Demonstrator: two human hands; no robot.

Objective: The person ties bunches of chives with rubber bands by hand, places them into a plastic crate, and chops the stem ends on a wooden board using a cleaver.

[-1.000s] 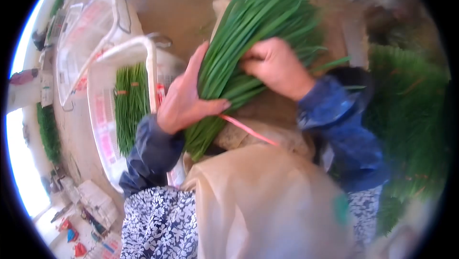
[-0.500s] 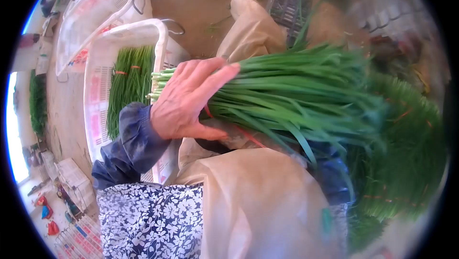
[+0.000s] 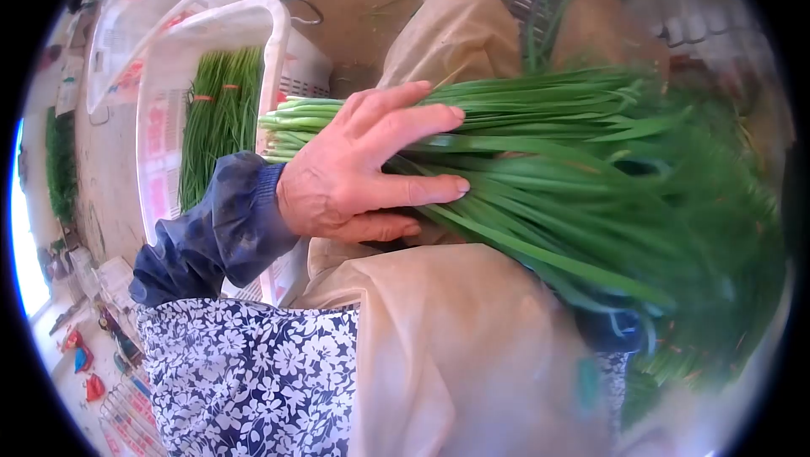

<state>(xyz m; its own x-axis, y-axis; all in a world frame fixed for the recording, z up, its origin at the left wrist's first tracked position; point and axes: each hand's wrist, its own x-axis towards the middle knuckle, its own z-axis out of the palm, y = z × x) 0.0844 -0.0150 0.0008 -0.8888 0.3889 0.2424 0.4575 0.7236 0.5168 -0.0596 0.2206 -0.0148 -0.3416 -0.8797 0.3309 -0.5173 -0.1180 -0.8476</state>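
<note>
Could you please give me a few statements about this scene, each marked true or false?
1. The left hand rests on a bundle of garlic chives. True.
2. The white basket beside the bundle is empty. False: banded greens lie in it.
3. The bundle's pale stem ends point toward that basket. True.
4. The left sleeve is bright yellow. False: it is dark blue.
</note>
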